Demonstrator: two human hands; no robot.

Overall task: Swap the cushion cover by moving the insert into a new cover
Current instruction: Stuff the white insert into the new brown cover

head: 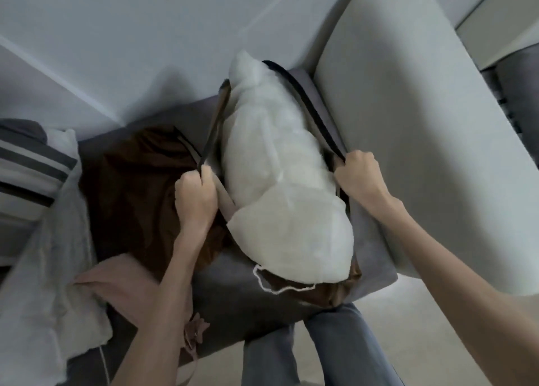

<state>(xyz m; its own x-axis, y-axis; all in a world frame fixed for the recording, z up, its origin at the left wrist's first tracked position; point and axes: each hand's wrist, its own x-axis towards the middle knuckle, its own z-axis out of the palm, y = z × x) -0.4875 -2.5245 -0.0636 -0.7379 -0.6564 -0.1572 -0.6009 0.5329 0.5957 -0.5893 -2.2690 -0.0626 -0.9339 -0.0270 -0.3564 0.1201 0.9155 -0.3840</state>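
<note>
A plump white cushion insert (280,175) lies lengthwise on the grey sofa seat (233,307), most of it showing above a brown cover (329,292) that wraps its underside and near end. My left hand (197,194) grips the cover's left opening edge, pulled taut beside the insert. My right hand (357,175) grips the dark right edge of the same opening. A second dark brown cover (131,187) lies crumpled on the seat to the left.
A grey-and-white striped cushion (29,163) and a white pillow (52,283) sit at the left. A pink cloth (122,283) lies near the front left. The sofa's pale armrest (408,140) rises at the right. My legs in blue jeans (326,353) stand against the seat's front edge.
</note>
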